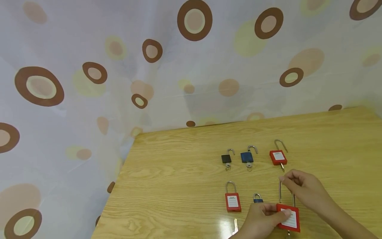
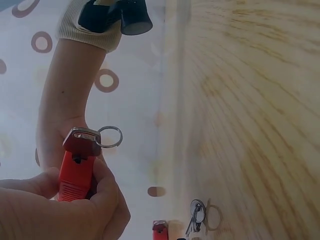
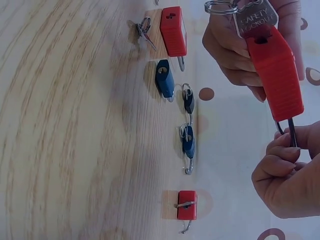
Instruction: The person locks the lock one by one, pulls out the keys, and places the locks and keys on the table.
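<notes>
My left hand (image 1: pixel 262 220) grips the body of a red padlock (image 1: pixel 293 221) with a white label, thumb across its face. My right hand (image 1: pixel 308 189) pinches the top of its metal shackle (image 1: pixel 280 191). One shackle leg ends free above the body; the other runs into it. A key (image 3: pixel 255 19) with a ring sits in the bottom of the lock, also visible in the left wrist view. Just beside my left hand, a blue padlock (image 1: pixel 258 200) is partly hidden by it. A second red padlock (image 1: pixel 232 201) lies to the left with its shackle closed.
Behind the hands lie a black padlock (image 1: pixel 226 159), another blue padlock (image 1: pixel 247 157) and another red padlock (image 1: pixel 278 157), each unlatched with a key in it. A loose key (image 1: pixel 235 227) lies near the front. A patterned sheet (image 1: pixel 167 76) hangs behind the wooden table (image 1: pixel 167 172).
</notes>
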Demonstrator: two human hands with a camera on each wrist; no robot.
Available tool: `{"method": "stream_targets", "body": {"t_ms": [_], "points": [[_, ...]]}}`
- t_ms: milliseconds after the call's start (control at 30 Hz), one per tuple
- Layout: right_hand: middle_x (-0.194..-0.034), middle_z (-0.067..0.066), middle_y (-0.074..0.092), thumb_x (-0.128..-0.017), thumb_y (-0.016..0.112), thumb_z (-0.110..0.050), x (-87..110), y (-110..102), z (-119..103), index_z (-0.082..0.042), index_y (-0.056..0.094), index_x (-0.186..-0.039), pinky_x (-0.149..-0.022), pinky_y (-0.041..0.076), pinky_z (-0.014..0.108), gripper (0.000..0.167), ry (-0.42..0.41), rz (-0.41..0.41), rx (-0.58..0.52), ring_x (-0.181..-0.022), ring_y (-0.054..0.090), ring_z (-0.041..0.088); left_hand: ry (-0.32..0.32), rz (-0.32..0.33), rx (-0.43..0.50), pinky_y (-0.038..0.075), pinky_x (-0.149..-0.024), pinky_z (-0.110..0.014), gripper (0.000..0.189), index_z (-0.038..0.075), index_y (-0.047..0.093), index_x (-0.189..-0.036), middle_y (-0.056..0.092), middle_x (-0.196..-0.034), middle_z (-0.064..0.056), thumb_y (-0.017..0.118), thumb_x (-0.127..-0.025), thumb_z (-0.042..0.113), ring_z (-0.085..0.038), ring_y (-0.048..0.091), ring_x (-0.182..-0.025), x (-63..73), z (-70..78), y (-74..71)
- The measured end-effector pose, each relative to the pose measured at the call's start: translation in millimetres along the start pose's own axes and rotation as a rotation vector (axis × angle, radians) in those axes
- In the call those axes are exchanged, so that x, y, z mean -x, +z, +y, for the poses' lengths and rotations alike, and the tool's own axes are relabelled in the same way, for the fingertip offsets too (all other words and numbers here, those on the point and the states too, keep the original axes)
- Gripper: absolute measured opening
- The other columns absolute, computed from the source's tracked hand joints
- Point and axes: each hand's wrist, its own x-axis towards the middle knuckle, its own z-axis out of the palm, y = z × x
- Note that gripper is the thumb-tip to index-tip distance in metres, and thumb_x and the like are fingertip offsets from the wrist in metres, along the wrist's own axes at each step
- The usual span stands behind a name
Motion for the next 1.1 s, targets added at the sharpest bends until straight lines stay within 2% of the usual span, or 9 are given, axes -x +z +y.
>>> {"method": "stream_targets", "body": {"t_ms": [133,300,467,600,800,967,1100], "points": [[-0.058,-0.007,0.04,-0.096,0.051,-0.024,-0.4,0,0,-0.002,0.058,-0.089,-0.045,0.031,0.023,0.025,0.01,-0.007,-0.051,-0.052,0.036,0.005,0.005,-0.008,0.003,0.048,-0.064,-0.018,0.018,0.004,0.072,-0.091,0.071,-0.079,-0.001,0.07,-0.083,0.02,-0.005,0.06,-0.072,-1.3,-1.3,-0.2],[-0.058,-0.008,0.042,-0.096,0.051,-0.022,-2.2,0,1,-0.003,0.057,-0.086,-0.042,0.033,0.023,0.022,0.029,-0.026,-0.169,-0.048,0.037,0.005,-0.009,-0.009,0.023,0.05,-0.067,-0.021,0.018,0.004,0.072,-0.092,0.071,-0.081,-0.004,0.069,-0.083,0.019,-0.008,0.062,-0.075,-1.6,-0.6,1.0],[-0.06,-0.009,0.045,-0.097,0.05,-0.02,-4.0,-2,3,-0.011,0.057,-0.083,-0.041,0.033,0.022,0.018,0.045,-0.066,-0.291,-0.048,0.037,0.004,-0.018,-0.006,0.054,0.048,-0.065,-0.02,0.015,0.004,0.072,-0.09,0.071,-0.081,-0.005,0.069,-0.083,0.017,-0.007,0.061,-0.072,-0.9,1.3,1.5],[-0.061,-0.009,0.046,-0.097,0.049,-0.017,-4.3,-3,6,-0.017,0.057,-0.082,-0.04,0.032,0.024,0.018,0.012,-0.088,-0.353,-0.047,0.036,0.005,-0.013,-0.001,0.114,0.047,-0.064,-0.018,0.014,0.002,0.072,-0.089,0.071,-0.081,-0.005,0.07,-0.082,0.015,-0.007,0.059,-0.071,-1.4,1.8,2.1],[-0.06,-0.01,0.046,-0.096,0.05,-0.013,-3.1,0,6,-0.019,0.058,-0.08,-0.039,0.032,0.025,0.018,-0.03,-0.088,-0.364,-0.045,0.037,0.007,-0.032,0.037,0.191,0.044,-0.06,-0.016,0.013,0.003,0.071,-0.089,0.071,-0.082,-0.004,0.071,-0.081,0.013,-0.006,0.058,-0.07,-3.6,3.8,4.4],[-0.06,-0.009,0.044,-0.095,0.052,-0.014,-1.2,6,5,-0.016,0.058,-0.08,-0.039,0.033,0.026,0.016,-0.021,-0.083,-0.332,-0.045,0.038,0.009,-0.062,0.077,0.194,0.043,-0.058,-0.015,0.012,0.006,0.07,-0.087,0.07,-0.08,-0.002,0.072,-0.081,0.015,-0.005,0.058,-0.068,-5.1,6.2,4.1],[-0.06,-0.009,0.044,-0.095,0.052,-0.015,-0.3,9,5,-0.012,0.058,-0.081,-0.039,0.033,0.025,0.015,-0.01,-0.062,-0.309,-0.045,0.037,0.008,-0.069,0.075,0.187,0.043,-0.057,-0.015,0.011,0.006,0.07,-0.086,0.07,-0.079,-0.002,0.072,-0.081,0.015,-0.005,0.058,-0.066,-5.5,6.1,3.3]]}}
